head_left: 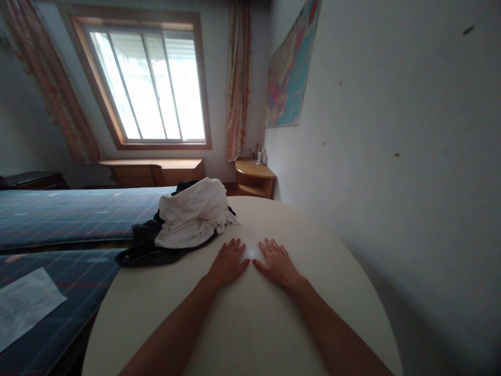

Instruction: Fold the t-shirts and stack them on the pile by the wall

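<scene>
Both of my hands lie palm down on a round, cream-coloured table (250,324). My left hand (228,262) is flat with its fingers spread, holding nothing. Opposite it, my right hand (277,263) rests the same way, also bare. The two thumbs point at each other with a small gap between them. Just beyond my left hand, to the left, sits a crumpled heap of clothes: a white garment (191,214) on top of a black garment (151,256). Neither hand touches the heap.
Left of the table are blue plaid mattresses (78,214), with a sheet of paper (29,303) on the nearer one. A white wall (391,198) with a map (291,78) runs along the right. A corner shelf (256,171) and a wooden desk (180,167) stand below the window.
</scene>
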The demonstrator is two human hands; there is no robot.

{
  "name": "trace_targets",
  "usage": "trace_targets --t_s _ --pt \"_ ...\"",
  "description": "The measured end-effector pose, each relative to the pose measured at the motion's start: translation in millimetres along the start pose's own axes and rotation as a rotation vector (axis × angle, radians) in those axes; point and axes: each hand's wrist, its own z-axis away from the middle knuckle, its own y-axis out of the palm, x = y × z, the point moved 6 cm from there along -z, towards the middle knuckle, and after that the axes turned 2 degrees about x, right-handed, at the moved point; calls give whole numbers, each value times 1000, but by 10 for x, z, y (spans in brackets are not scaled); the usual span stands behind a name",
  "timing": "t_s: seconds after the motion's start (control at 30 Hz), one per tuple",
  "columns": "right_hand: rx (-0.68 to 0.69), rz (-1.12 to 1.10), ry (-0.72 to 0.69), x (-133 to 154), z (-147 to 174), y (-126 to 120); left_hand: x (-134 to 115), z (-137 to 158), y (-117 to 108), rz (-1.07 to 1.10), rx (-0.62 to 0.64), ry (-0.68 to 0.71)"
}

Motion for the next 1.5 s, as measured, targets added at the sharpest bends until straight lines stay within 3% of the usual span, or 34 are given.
trace_targets --t_s 0.2,0.47,0.63,0.8,0.97,1.23,1.5 --pt "-1 3 -1 14 2 -14 2 -10 -51 45 -92 -25" --pt "11 2 5 36 18 -44 169 81 -596 94 -638 -199" --pt "13 9 6 29 20 -43 490 206 -777 12 -838 -381" --pt "13 3 6 10 15 -28 829 246 -706 33 -854 -528" --pt "16 9 9 20 29 -45 960 240 -649 55 -839 -568" --pt "13 0 4 30 33 -54 906 213 -692 96 -934 -429" --pt "26 2 13 42 40 -75 760 218 -761 93 -938 -314"
